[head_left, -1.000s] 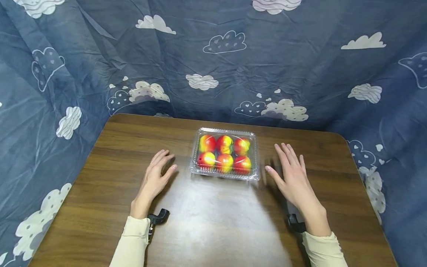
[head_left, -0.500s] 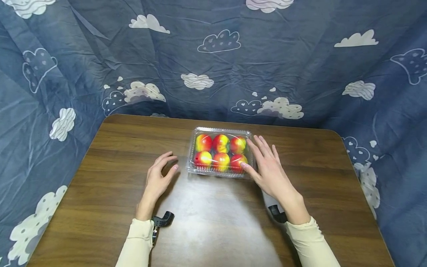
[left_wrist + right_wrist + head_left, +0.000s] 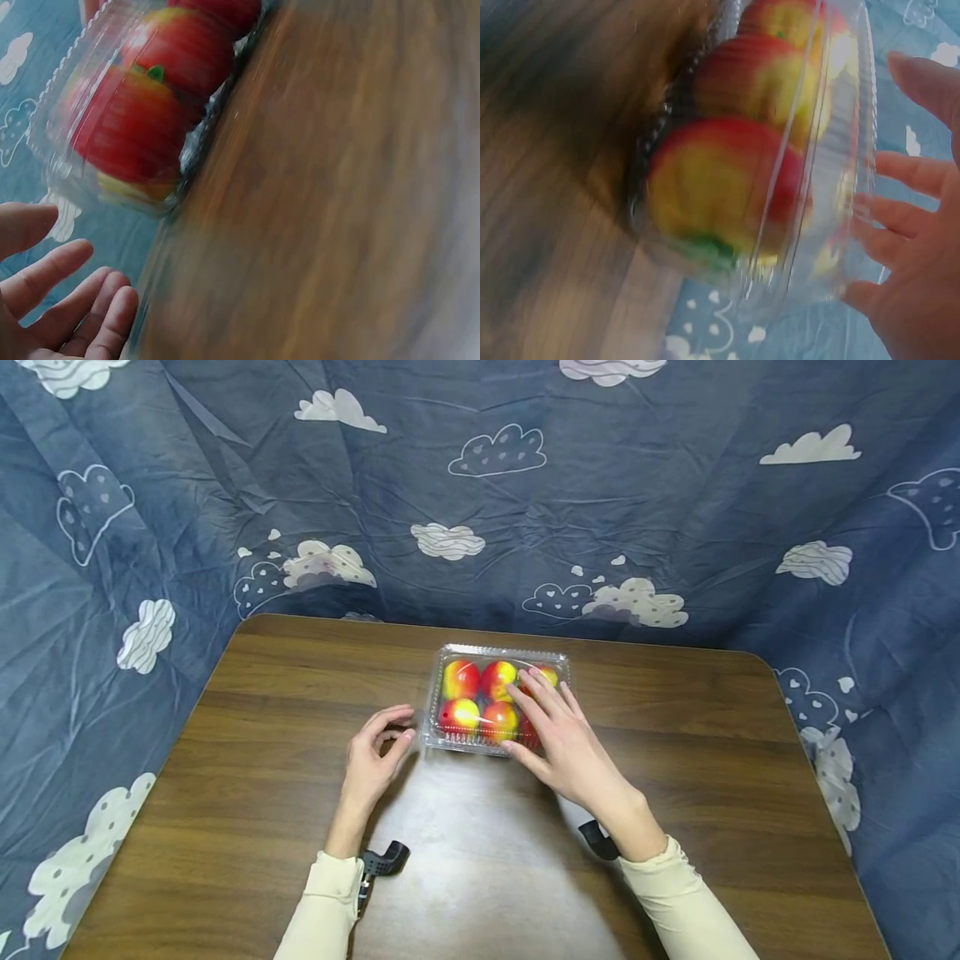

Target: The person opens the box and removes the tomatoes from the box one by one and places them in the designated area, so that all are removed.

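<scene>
A clear plastic clamshell box with a ridged rim sits closed on the wooden table. Inside lie several red-and-yellow fruits, apple- or peach-like, some with green at the stem. The left hand is just off the box's left side, fingers loosely bent with nothing in them; the left wrist view shows a gap between fingertips and plastic. Over the box's right part the right hand spreads its fingers, covering some of the fruits. In the right wrist view its fingers are close to the lid; contact cannot be told.
The brown table has rounded far corners. Behind and beside it hangs a blue cloth printed with clouds. Black camera mounts are worn at both wrists, below cream sleeves.
From beside the box, the right hand has moved left over the lid's right part. The left hand has come a little right, nearer the box. The box stays in place.
</scene>
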`<action>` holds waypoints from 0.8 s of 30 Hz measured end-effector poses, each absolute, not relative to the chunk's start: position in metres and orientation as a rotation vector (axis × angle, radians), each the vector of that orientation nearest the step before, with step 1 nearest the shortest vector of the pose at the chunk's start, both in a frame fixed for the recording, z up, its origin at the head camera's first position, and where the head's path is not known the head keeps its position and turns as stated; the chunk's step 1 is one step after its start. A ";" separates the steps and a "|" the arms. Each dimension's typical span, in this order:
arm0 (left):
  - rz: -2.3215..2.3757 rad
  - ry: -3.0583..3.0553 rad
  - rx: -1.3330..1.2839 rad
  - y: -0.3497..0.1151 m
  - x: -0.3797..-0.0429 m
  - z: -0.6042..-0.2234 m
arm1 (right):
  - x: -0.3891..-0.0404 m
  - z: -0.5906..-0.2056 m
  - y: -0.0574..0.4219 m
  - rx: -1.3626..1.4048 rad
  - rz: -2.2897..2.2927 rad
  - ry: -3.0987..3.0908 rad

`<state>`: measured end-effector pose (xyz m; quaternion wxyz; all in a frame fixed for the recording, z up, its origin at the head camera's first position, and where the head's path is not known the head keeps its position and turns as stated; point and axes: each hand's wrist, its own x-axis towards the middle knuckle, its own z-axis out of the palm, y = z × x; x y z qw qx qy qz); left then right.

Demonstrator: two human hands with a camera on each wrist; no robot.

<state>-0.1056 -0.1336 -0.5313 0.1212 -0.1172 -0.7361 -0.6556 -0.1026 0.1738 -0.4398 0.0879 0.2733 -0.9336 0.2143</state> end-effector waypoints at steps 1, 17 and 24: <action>-1.960 -2.120 -0.347 -0.132 -0.106 -0.531 | -0.103 -0.440 0.171 0.829 0.634 -2.772; -2.658 -1.728 -0.247 -0.119 -0.097 -0.535 | -0.100 -0.450 0.147 0.890 0.496 -2.745; -2.802 -1.574 -0.293 -0.121 -0.097 -0.535 | -0.102 -0.451 0.146 0.879 0.544 -2.748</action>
